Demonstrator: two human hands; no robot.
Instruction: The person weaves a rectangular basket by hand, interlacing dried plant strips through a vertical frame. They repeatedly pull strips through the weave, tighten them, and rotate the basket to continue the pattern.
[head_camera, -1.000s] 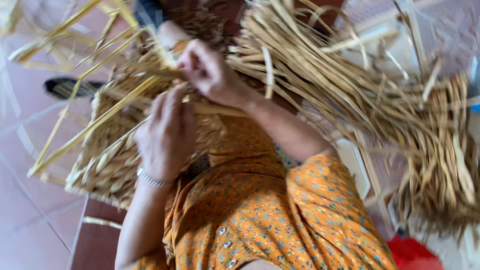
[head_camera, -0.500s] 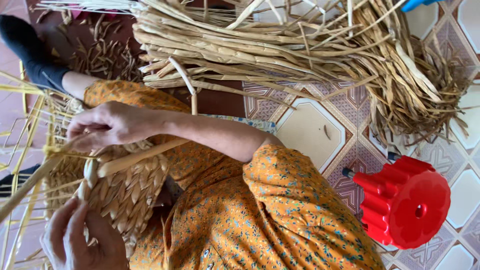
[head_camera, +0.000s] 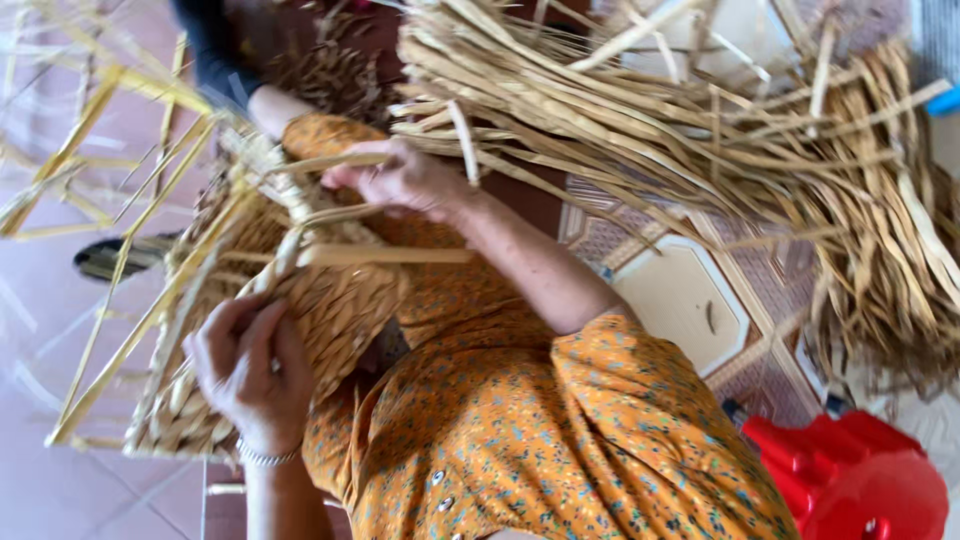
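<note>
The half-woven straw basket rests on the person's lap. The left hand clasps its woven wall, while the right hand, above it, pinches 1 loose straw strip beside the bundle of dried straw.

Patterned tile floor, red plastic stool, daylight.

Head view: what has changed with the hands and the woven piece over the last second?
The right hand, which a second ago pinched strands at the top of the woven basket, now grips a loose flat strip by its rim. The left hand has slid from the basket's middle to its lower edge. The camera swung, bringing the red stool into sight. The dried reed bundle lies as before.
</note>
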